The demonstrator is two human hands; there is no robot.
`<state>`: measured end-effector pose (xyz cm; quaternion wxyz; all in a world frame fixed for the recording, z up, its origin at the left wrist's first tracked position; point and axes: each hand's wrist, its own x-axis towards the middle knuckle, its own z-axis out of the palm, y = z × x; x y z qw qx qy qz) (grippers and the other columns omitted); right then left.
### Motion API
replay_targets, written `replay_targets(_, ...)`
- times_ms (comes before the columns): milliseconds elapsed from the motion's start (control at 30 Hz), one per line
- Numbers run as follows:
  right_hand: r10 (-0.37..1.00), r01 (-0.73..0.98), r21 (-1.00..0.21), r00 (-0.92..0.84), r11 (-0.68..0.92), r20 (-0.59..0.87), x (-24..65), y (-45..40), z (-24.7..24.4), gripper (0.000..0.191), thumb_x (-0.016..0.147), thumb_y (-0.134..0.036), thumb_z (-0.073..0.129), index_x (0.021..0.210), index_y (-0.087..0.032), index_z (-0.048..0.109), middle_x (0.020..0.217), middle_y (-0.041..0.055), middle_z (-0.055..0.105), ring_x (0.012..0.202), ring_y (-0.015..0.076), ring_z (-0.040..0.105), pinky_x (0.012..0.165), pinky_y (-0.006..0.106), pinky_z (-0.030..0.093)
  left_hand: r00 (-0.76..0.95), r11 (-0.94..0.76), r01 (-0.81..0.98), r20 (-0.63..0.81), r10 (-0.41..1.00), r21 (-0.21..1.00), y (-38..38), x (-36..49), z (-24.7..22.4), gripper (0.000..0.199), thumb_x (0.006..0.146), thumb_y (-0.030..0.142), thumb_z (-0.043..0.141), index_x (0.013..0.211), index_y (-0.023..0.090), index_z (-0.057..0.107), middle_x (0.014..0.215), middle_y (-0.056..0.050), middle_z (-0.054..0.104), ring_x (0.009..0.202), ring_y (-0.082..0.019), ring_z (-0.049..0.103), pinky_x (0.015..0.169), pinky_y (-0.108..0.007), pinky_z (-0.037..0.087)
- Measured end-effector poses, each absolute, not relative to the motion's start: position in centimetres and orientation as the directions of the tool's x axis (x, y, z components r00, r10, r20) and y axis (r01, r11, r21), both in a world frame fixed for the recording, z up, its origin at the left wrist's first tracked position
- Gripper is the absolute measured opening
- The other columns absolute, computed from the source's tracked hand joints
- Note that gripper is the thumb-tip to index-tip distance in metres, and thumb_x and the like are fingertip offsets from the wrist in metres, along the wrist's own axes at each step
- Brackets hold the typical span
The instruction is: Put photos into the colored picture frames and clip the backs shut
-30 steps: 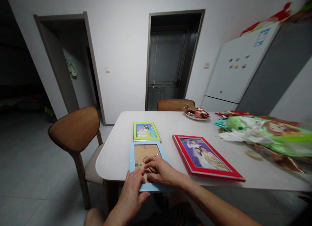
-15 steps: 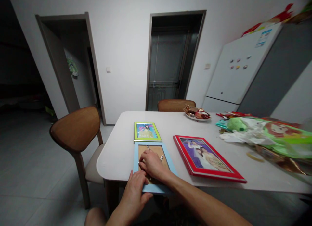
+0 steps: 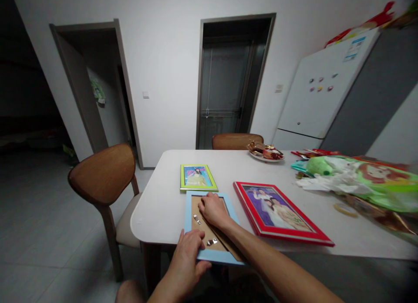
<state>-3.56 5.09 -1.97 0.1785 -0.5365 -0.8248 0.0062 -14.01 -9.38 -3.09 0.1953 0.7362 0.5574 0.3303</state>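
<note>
A light blue picture frame point(image 3: 188, 216) lies near the table's front edge, its brown backing board point(image 3: 203, 231) facing up. Two small metal clips point(image 3: 211, 241) show on that board. My left hand point(image 3: 190, 254) grips the frame's near left corner, thumb apart from the fingers. Over the upper part of the frame, my right hand point(image 3: 214, 210) is closed with its fingertips at the backing board, whose right side looks lifted and askew. Its fingertips are partly hidden. Beyond lies a green picture frame point(image 3: 198, 177), and to the right a red picture frame point(image 3: 281, 211).
The white table point(image 3: 156, 207) has a plate of items point(image 3: 266, 153) at the far side. Plastic packaging point(image 3: 385, 181) and a roll of tape point(image 3: 345, 210) lie at the right. One wooden chair point(image 3: 102, 176) stands left, another chair point(image 3: 237, 141) behind.
My right hand has moved right and slightly away from me, uncovering clips and the board. The board's right side is now askew. The blue frame has shifted slightly right, my left hand with it.
</note>
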Motion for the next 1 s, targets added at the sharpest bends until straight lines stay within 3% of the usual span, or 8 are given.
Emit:
replay_targets(133,0.886,0.877,-0.207,-0.371,0.433,0.278,-4.0,5.4,-2.3,0.026,0.079,-0.027,0.038,0.085,-0.019,0.063,0.092,0.0080,0.056,0.088,0.0192,0.045,0.073,0.027,0.031,0.161,-0.309,0.687,0.277,0.947,0.658,-9.3,-13.9,-3.0,0.034,0.057,0.007,0.063,0.086,0.020,0.050,0.101,-0.006,0.056,0.104,-0.021,0.046,0.100,-0.048,0.014)
replay_targets(333,0.885,0.872,-0.231,-0.358,0.431,0.299,-4.0,5.6,-2.6,0.025,0.077,-0.024,0.041,0.086,-0.015,0.062,0.090,0.0098,0.057,0.086,0.0192,0.047,0.075,0.027,0.031,0.163,-0.300,0.683,0.261,0.951,0.666,-9.3,-13.9,-2.7,0.040,0.057,0.008,0.063,0.092,0.020,0.048,0.099,-0.006,0.057,0.105,-0.021,0.046,0.100,-0.049,0.013)
replay_targets(533,0.866,0.842,-0.246,-0.408,0.479,0.290,-3.8,5.5,-2.1,0.025,0.077,-0.022,0.041,0.088,-0.018,0.063,0.091,0.0076,0.059,0.086,0.0172,0.048,0.076,0.025,0.031,0.166,-0.308,0.684,0.269,0.949,0.661,-9.0,-14.0,-2.9,0.030,0.058,0.008,0.062,0.082,0.020,0.049,0.104,-0.007,0.055,0.106,-0.021,0.045,0.100,-0.048,0.013)
replay_targets(633,0.845,0.809,-0.280,-0.431,0.517,0.318,-2.6,4.5,-1.6,0.027,0.075,-0.025,0.044,0.095,-0.018,0.060,0.097,0.0071,0.057,0.089,0.0165,0.047,0.078,0.024,0.030,0.170,-0.311,0.677,0.269,0.948,0.667,-9.0,-14.1,-2.9,0.031,0.058,0.008,0.062,0.084,0.020,0.049,0.106,-0.006,0.055,0.107,-0.022,0.045,0.100,-0.048,0.014)
replay_targets(800,0.830,0.769,-0.313,-0.512,0.558,0.222,0.2,2.1,-1.1,0.026,0.070,-0.035,0.049,0.084,-0.017,0.062,0.087,0.0078,0.056,0.081,0.0170,0.049,0.069,0.023,0.034,0.172,-0.312,0.672,0.269,0.948,0.671,-9.0,-14.0,-2.7,0.031,0.058,0.007,0.061,0.083,0.021,0.049,0.108,-0.006,0.055,0.107,-0.021,0.045,0.100,-0.048,0.015)
replay_targets(1000,0.845,0.745,-0.400,-0.487,0.534,0.221,0.4,1.7,-0.8,0.034,0.063,-0.021,0.051,0.095,-0.014,0.059,0.090,0.0092,0.059,0.082,0.0169,0.052,0.070,0.022,0.036,0.151,-0.308,0.654,0.279,0.948,0.691,-8.8,-13.6,-3.0,0.034,0.056,0.005,0.060,0.085,0.021,0.051,0.121,-0.008,0.047,0.116,-0.024,0.035,0.100,-0.046,0.016)
